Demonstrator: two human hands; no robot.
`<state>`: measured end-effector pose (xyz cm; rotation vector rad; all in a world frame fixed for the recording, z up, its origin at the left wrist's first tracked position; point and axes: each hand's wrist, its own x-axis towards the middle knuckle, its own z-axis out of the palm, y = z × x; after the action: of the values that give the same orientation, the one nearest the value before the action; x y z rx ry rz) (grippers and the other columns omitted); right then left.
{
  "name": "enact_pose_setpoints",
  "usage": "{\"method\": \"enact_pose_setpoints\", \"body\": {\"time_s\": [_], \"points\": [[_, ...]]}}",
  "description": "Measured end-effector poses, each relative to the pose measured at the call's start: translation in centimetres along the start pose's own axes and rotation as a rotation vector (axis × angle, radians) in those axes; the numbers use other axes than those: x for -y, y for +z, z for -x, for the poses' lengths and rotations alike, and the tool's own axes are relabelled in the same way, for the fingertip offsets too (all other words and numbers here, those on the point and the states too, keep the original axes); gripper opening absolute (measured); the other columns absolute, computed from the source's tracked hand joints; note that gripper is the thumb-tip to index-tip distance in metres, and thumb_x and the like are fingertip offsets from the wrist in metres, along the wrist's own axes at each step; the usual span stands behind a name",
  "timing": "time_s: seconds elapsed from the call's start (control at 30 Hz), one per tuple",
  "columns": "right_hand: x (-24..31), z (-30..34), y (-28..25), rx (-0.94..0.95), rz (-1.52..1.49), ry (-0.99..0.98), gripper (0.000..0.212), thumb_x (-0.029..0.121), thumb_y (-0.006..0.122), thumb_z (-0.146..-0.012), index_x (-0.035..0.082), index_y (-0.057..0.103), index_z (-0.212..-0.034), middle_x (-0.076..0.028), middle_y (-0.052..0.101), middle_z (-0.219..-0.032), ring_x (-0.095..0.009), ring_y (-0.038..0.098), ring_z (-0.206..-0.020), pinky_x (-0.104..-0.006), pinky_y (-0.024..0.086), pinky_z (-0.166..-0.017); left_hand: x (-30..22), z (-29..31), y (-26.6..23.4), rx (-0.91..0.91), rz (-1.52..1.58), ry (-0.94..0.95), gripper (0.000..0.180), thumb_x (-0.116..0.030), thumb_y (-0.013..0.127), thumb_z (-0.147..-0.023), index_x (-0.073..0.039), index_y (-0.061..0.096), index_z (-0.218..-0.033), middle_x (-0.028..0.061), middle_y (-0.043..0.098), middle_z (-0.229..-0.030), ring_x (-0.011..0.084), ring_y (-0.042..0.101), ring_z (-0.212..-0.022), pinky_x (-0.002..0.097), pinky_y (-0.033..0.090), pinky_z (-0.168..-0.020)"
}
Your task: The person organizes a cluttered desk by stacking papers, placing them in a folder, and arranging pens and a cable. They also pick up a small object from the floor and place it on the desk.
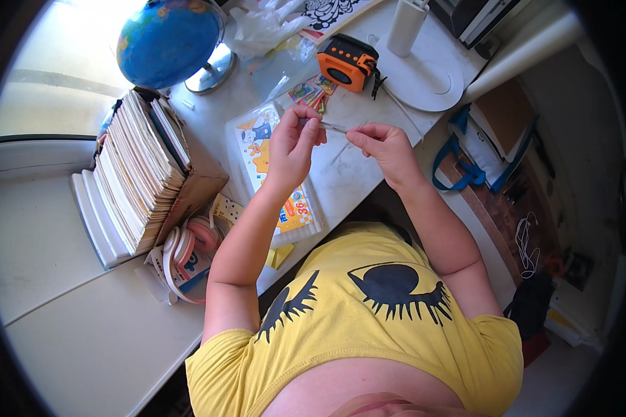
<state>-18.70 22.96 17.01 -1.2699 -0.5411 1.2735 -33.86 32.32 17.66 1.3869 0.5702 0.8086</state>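
Note:
Between my two hands, above the desk, is a thin, pale, stick-like thing (334, 127); its exact kind is too small to make out. My left hand (291, 144) is closed on one end, thumb against fingers. The other end is pinched between the thumb and forefinger of my right hand (388, 149). Fine strands show faintly around the right fingertips, but I cannot tell what they belong to. Below my left hand and wrist lies a flat plastic case (293, 215) with a yellow cartoon cover, partly hidden by my forearm. Small colourful cards (309, 94) lie just beyond the hands.
An orange and black box-shaped device (348, 64) stands behind the cards, beside a white round lamp base (424, 87). A blue globe (165, 43) is at the far left. Upright books (135, 174) and pink headphones (181, 250) are left of my arm. A bag (490, 149) sits right.

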Motion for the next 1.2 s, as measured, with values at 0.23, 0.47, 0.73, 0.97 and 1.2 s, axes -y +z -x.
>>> {"method": "enact_pose_setpoints", "body": {"time_s": [0.23, 0.47, 0.73, 0.97, 1.2], "points": [[-0.3, -0.1, -0.1, -0.011, -0.039, -0.006, 0.015, 0.012, 0.070, -0.076, 0.001, 0.066, -0.085, 0.000, 0.062, -0.075, -0.004, 0.052, -0.067, -0.0184, 0.041, -0.061, 0.1, -0.1, -0.3, 0.005, 0.008, -0.011, 0.010, -0.011, 0.046, -0.092, -0.002, 0.047, -0.096, 0.0022, 0.052, -0.076, 0.0076, 0.049, -0.068, 0.0207, 0.040, -0.062], [-0.9, -0.6, -0.8, -0.051, -0.003, -0.009, 0.016, 0.014, 0.071, -0.075, 0.002, 0.067, -0.084, 0.002, 0.061, -0.072, -0.003, 0.047, -0.062, -0.0179, 0.036, -0.056, 0.4, -0.4, -1.7, -0.045, -0.004, -0.017, 0.009, -0.011, 0.046, -0.092, -0.002, 0.047, -0.095, 0.0020, 0.052, -0.075, 0.0077, 0.050, -0.067, 0.0207, 0.040, -0.061], [-1.1, -1.6, -2.3, -0.193, 0.036, 0.021, 0.017, 0.015, 0.072, -0.074, 0.002, 0.067, -0.084, 0.002, 0.061, -0.071, -0.003, 0.043, -0.056, -0.0188, 0.036, -0.053, 0.8, -0.9, -3.8, -0.170, -0.006, 0.015, 0.009, -0.011, 0.047, -0.092, -0.002, 0.049, -0.094, 0.0031, 0.056, -0.070, 0.0069, 0.049, -0.062, 0.0198, 0.040, -0.058], [0.8, -1.0, -3.7, -0.190, -0.253, -0.017, 0.017, 0.013, 0.071, -0.076, 0.002, 0.065, -0.087, 0.003, 0.058, -0.069, -0.004, 0.042, -0.054, -0.0194, 0.036, -0.053, 1.8, 0.3, -3.5, -0.192, 0.031, -0.097, 0.012, -0.014, 0.052, -0.090, -0.003, 0.054, -0.093, 0.0027, 0.057, -0.073, 0.0064, 0.052, -0.064, 0.0193, 0.040, -0.057], [1.9, -0.5, -4.3, -0.183, -0.468, -0.108, 0.018, 0.011, 0.068, -0.078, 0.001, 0.064, -0.092, 0.005, 0.054, -0.066, -0.005, 0.038, -0.052, -0.0215, 0.036, -0.054, 2.3, 1.8, -2.1, -0.200, 0.280, -0.258, 0.015, -0.013, 0.053, -0.089, -0.003, 0.054, -0.100, 0.0068, 0.062, -0.085, 0.0115, 0.058, -0.076, 0.0217, 0.045, -0.067]]}}
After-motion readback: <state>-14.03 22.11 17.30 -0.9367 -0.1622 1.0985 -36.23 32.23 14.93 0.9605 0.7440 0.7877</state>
